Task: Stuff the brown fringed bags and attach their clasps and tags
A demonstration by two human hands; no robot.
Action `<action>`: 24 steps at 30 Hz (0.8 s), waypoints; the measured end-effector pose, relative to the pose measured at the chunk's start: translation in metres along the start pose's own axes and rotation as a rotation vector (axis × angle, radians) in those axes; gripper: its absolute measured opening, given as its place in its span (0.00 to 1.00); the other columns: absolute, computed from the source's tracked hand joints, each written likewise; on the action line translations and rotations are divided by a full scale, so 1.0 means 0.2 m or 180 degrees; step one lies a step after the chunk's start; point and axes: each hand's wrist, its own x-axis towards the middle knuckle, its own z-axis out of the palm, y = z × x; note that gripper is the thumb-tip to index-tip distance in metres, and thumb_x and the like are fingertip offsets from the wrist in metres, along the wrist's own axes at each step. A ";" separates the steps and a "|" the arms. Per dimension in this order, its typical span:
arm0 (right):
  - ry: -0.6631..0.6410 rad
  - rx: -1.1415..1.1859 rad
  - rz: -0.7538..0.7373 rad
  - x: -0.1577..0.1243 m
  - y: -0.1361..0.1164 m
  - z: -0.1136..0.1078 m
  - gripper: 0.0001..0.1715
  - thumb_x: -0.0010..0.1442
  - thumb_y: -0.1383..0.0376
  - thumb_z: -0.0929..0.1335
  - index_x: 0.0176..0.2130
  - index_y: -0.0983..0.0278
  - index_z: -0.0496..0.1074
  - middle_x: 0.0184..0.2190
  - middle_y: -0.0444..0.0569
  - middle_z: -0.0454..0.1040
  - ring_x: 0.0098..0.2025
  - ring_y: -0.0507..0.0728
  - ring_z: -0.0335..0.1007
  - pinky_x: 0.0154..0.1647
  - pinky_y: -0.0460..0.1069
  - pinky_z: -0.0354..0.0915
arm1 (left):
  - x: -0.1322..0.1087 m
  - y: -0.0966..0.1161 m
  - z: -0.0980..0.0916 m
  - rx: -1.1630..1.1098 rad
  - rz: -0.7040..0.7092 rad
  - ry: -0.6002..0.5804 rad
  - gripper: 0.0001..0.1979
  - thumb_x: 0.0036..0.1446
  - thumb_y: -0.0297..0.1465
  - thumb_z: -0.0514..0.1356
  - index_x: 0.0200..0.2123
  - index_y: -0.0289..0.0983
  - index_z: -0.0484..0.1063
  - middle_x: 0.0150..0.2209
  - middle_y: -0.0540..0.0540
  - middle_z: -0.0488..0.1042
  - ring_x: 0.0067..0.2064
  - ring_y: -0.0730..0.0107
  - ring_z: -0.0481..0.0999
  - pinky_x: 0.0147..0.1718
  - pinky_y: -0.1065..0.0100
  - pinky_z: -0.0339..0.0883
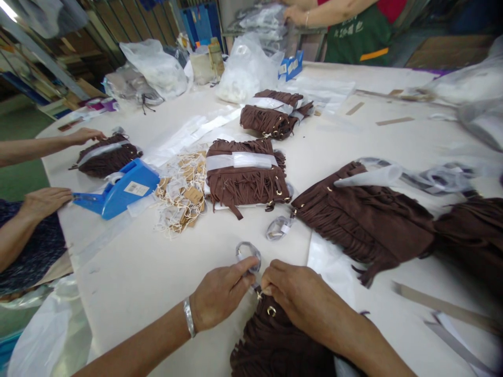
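At the near edge of the table lies a brown fringed bag (271, 343) with gold-coloured rings. My left hand (220, 296) pinches a small plastic-wrapped loop (247, 254) just beyond the bag's corner. Beside it, my right hand (293, 293) is closed at that corner, thumb and fingers pressed together; what they grip is hidden. A second fringed bag (365, 214) lies to the right, with another wrapped loop (280, 228) by its end. Straight ahead is a fringed bag with a white band (247, 180).
Tags with strings (181, 193) are piled left of the banded bag, beside a blue tape dispenser (121, 191). A co-worker's hands (47, 201) are at the left edge. Another person (357, 31) stands across the table, near plastic bags (249, 68).
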 end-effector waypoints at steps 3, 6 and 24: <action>-0.0016 -0.0024 0.0068 0.01 -0.01 0.01 0.10 0.64 0.69 0.61 0.37 0.60 0.70 0.35 0.46 0.71 0.34 0.52 0.71 0.33 0.46 0.58 | 0.01 -0.01 0.01 0.0175 0.0065 -0.0180 0.14 0.64 0.28 0.51 0.49 0.43 0.70 0.55 0.48 0.73 0.43 0.65 0.80 0.41 0.66 0.74; -0.0014 -0.0157 0.0136 0.02 -0.02 0.03 0.11 0.64 0.69 0.60 0.37 0.61 0.71 0.36 0.47 0.72 0.35 0.53 0.71 0.33 0.46 0.58 | -0.02 -0.01 0.05 0.0343 0.0208 -0.0015 0.14 0.63 0.25 0.50 0.49 0.41 0.67 0.61 0.44 0.65 0.46 0.64 0.78 0.39 0.65 0.74; 0.0018 -0.0100 0.0181 0.01 -0.03 0.05 0.13 0.66 0.67 0.60 0.39 0.60 0.72 0.38 0.47 0.72 0.37 0.53 0.70 0.38 0.45 0.61 | -0.09 0.22 0.14 -0.2130 -0.2193 0.0125 0.10 0.59 0.34 0.56 0.26 0.38 0.69 0.24 0.54 0.69 0.27 0.73 0.66 0.27 0.71 0.57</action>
